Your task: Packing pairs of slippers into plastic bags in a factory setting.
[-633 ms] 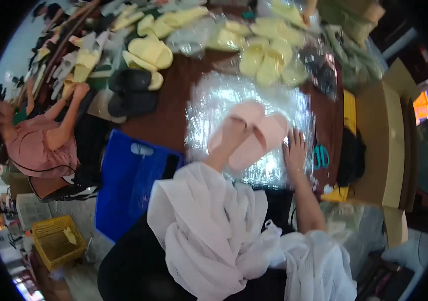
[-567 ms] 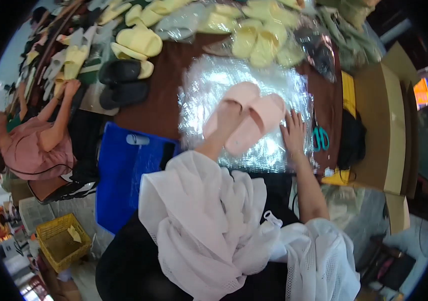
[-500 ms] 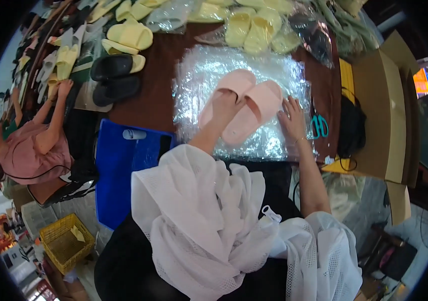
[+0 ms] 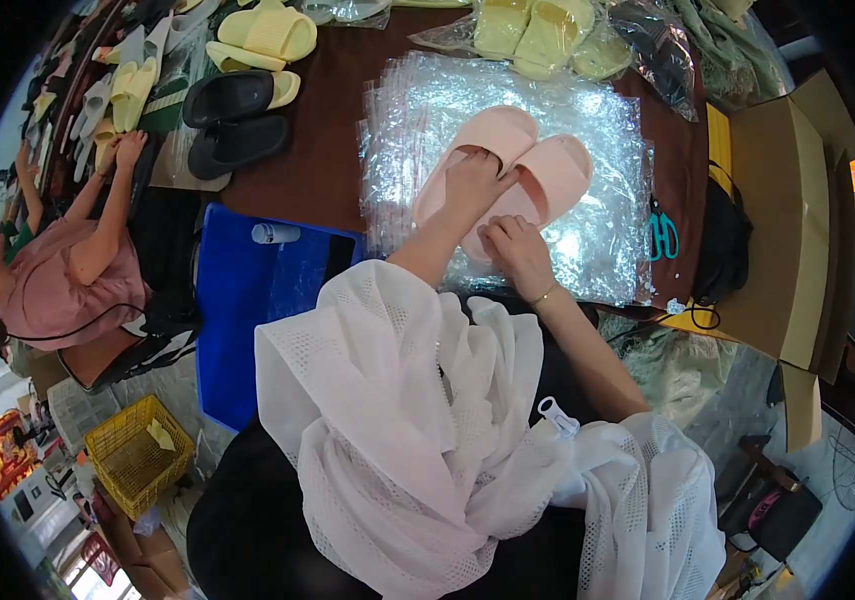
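Nearest to the camera hangs a white mesh garment point(image 4: 417, 440) on the person's chest and arms, and both forearms come out from under it toward the counter point(image 4: 317, 120).

The right hand point(image 4: 515, 248) lies at the near end of the pink slippers point(image 4: 507, 170). Its fingers are curled and seem to pinch the heel edge of the right slipper, though I cannot tell how firm this grip is. The left hand point(image 4: 469, 185) rests flat on the left slipper, fingers spread, pressing it down beside the other one. So the pair lies side by side, touching, toes pointing away from the person, probably so that both stay aligned.

The slippers sit on a stack of clear plastic bags point(image 4: 587, 230), which is spread flat on the counter just in front of the person. Right of the stack lie teal scissors point(image 4: 663, 232), within easy reach. A blue bag point(image 4: 247, 300) hangs at the near left edge.

Farther away lie black slippers point(image 4: 232, 120) and yellow slippers point(image 4: 267, 35) in pairs. At the far left, another person point(image 4: 67, 270) in a pink top reaches to the counter.
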Available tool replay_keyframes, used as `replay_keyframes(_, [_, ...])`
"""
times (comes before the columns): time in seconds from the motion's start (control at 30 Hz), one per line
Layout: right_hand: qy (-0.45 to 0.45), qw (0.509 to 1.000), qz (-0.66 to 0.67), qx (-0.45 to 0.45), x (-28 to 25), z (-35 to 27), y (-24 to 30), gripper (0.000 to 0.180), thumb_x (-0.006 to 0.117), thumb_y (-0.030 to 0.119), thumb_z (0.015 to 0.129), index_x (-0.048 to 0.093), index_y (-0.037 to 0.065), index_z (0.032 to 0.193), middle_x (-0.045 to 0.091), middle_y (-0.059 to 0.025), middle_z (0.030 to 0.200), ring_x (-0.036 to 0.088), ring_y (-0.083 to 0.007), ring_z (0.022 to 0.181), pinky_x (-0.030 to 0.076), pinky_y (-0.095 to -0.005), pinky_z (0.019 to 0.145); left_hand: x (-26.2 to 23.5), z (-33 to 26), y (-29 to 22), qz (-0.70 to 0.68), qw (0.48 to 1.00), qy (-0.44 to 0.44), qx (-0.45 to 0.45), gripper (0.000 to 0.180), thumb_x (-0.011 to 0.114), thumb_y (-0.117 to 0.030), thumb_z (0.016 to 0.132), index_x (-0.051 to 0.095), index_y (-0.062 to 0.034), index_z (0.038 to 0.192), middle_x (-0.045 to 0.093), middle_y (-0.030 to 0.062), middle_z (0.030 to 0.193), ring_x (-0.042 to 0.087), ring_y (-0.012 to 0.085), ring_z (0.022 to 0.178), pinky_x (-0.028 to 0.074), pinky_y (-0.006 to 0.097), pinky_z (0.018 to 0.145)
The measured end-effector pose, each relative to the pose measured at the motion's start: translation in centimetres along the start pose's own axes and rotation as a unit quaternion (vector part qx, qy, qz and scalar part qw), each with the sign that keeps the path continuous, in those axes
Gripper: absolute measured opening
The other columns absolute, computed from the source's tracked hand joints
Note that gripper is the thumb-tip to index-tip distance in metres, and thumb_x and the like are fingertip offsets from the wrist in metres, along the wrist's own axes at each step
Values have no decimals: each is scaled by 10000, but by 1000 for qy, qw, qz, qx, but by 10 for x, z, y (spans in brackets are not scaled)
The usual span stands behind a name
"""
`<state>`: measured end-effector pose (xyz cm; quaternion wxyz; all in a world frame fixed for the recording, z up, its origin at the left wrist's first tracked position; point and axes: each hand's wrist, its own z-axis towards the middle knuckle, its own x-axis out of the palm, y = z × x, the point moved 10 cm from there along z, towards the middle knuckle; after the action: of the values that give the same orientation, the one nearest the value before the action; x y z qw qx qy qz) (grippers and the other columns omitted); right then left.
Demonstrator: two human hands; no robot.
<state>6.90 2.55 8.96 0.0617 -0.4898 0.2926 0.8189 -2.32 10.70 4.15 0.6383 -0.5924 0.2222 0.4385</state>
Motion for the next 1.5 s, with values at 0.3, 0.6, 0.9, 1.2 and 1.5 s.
replay_keyframes(0.3, [56, 997, -53, -12, 14, 13, 2, 133, 516, 105, 753, 531, 35, 865, 535, -90, 842, 537, -243, 815, 440, -347, 680, -1, -2, 0, 14, 1000, -1, 19, 398, 605, -427, 777, 634, -33, 822, 630, 152, 806, 625, 284, 728, 506, 392, 628])
replay_keyframes(0.6, [49, 987, -144, -57, 9, 1, 9, 119, 501, 134, 754, 520, 56, 843, 513, -88, 829, 528, -222, 816, 420, -329, 702, 6, -4, 4, 29, 998, -17, 50, 409, 603, -433, 785, 635, -26, 805, 631, 146, 794, 616, 296, 722, 495, 404, 625])
replay_keyframes(0.9, [-187, 911, 106, 352, -91, -87, -91, 111, 533, 106, 865, 514, 13, 922, 558, -136, 831, 569, -272, 758, 454, -339, 685, 10, 2, 10, 63, 998, 23, 0, 498, 595, -489, 770, 621, 4, 703, 608, 193, 713, 602, 336, 683, 471, 434, 626])
replay_keyframes(1.2, [-365, 741, -25, 563, -169, -322, -194, 181, 558, 186, 884, 572, 6, 900, 605, -114, 808, 578, -218, 733, 458, -325, 700, 6, 2, 4, 81, 997, 5, 7, 502, 602, -490, 769, 616, 9, 720, 609, 205, 745, 601, 344, 686, 467, 448, 626])
replay_keyframes(1.5, [-197, 740, -192, 614, -170, -295, -193, 184, 551, 177, 859, 553, 44, 987, 608, -165, 932, 594, -350, 827, 462, -423, 697, 2, 2, 2, 78, 997, -10, 17, 499, 601, -493, 771, 618, 2, 710, 605, 197, 710, 601, 337, 677, 469, 444, 629])
